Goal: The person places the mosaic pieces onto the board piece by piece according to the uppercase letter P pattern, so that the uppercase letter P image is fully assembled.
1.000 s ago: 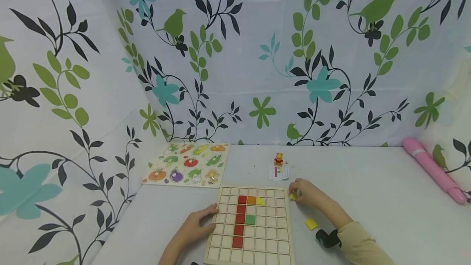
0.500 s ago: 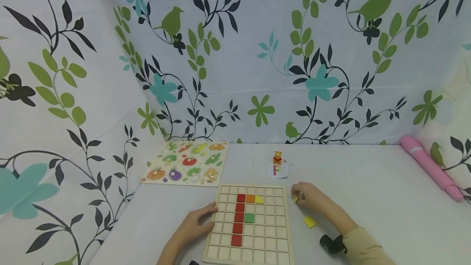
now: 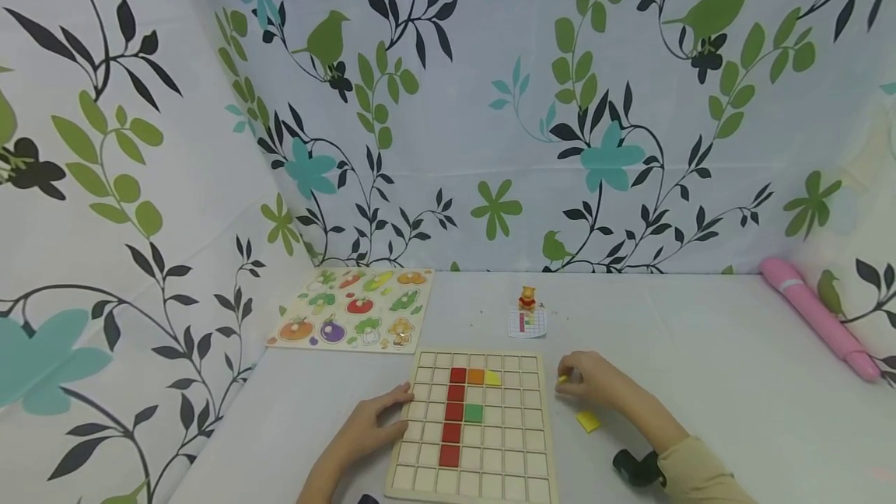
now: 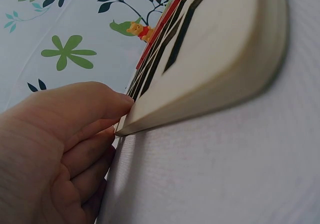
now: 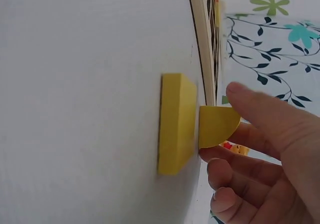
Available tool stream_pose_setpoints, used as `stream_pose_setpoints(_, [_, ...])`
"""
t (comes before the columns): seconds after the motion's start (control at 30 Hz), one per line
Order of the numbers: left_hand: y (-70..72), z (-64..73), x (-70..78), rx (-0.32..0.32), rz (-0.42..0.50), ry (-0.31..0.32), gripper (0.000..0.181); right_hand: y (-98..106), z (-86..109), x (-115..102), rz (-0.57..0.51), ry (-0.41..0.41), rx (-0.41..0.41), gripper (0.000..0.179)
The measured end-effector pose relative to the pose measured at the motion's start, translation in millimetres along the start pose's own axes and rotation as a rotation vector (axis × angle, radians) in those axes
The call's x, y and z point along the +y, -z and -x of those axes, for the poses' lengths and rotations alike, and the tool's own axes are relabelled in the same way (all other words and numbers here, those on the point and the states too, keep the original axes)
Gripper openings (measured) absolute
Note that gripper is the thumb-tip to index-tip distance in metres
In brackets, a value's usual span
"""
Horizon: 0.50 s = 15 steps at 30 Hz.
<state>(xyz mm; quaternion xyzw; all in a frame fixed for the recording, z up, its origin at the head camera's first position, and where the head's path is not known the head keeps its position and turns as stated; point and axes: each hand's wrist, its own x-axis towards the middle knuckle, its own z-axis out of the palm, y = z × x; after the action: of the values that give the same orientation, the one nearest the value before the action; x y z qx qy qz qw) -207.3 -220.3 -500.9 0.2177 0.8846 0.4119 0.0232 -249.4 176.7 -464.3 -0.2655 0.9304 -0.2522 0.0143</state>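
My left hand (image 3: pixel 371 425) rests against the left edge of a wooden grid board (image 3: pixel 511 442), its thumb touching the rim in the left wrist view. On the board stand a column of red square tiles (image 3: pixel 453 411), an orange tile (image 3: pixel 475 376), a yellow tile (image 3: pixel 493 378) and a green tile (image 3: pixel 473 413). To the right of the board, my right hand (image 3: pixel 595 379) pinches a yellow quarter-circle tile (image 5: pixel 217 125) between thumb and fingers, low over the table. A second yellow tile (image 3: pixel 588 421), square, lies on the table just below that hand.
A small bear figure (image 3: pixel 527 298) stands at a paper pattern card (image 3: pixel 527 323) beyond the board. At the back left lies a vegetable puzzle board (image 3: pixel 350 309). A pink stick-like object (image 3: pixel 819 317) lies at the far right. Patterned cloth (image 3: pixel 448 99) hangs behind the table.
My right hand has turned the yellow quarter-circle tile in its fingers and shifted slightly right and toward me. The left hand keeps its place at the board's edge.
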Motion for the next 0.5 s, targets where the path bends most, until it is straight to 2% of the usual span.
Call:
stream_pose_setpoints(0.17, [0.3, -0.2, -0.6, -0.003, 0.012, -0.001, 0.04, -1.2, 0.7, 2.3, 0.02, 0.042, 0.014, 0.005])
stream_pose_setpoints(0.3, [0.8, -0.1, -0.1, -0.004, 0.021, 0.0, 0.04, -1.9, 0.8, 1.1, 0.016, 0.012, 0.009, 0.005])
stream_pose_setpoints(0.4, [1.8, 1.1, 6.4, -0.003, 0.028, 0.013, 0.039, -2.0, 1.6, -0.4, 0.023, -0.006, 0.005, 0.005])
stream_pose_setpoints(0.5, [1.6, 1.3, 7.1, -0.003, 0.023, 0.024, 0.039, -2.5, 2.3, -2.7, 0.01, -0.048, 0.003, 0.011])
